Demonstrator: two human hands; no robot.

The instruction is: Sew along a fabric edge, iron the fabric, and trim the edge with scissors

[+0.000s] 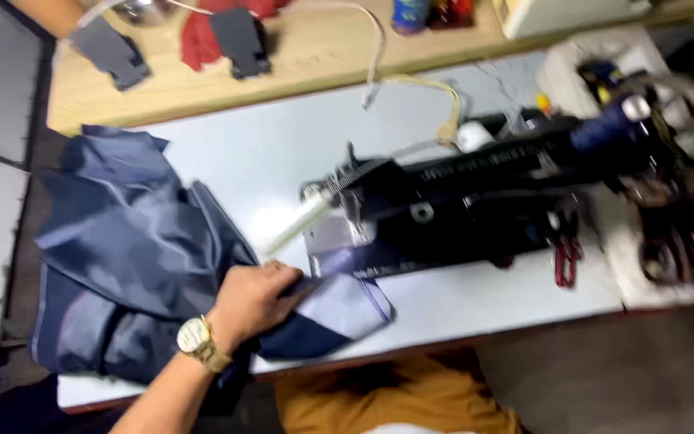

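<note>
My left hand (255, 301), with a gold wristwatch (197, 339) on the wrist, grips a fold of blue fabric (122, 241) at the front of the white table (267, 145). The fabric lies bunched over the table's left side, and a lighter corner of it (347, 305) reaches toward the needle end of a black sewing machine (475, 193). The hand sits just left of that end. My right hand is out of view. The picture is blurred by motion.
Red-handled snips (565, 261) lie in front of the machine; its handwheel (676, 104) is at the right. Behind, a wooden bench (315, 56) holds grey fabric pieces (110, 52), a red cloth (198, 36) and a white cord (375, 48). My orange-brown trousers (395, 394) show below the table edge.
</note>
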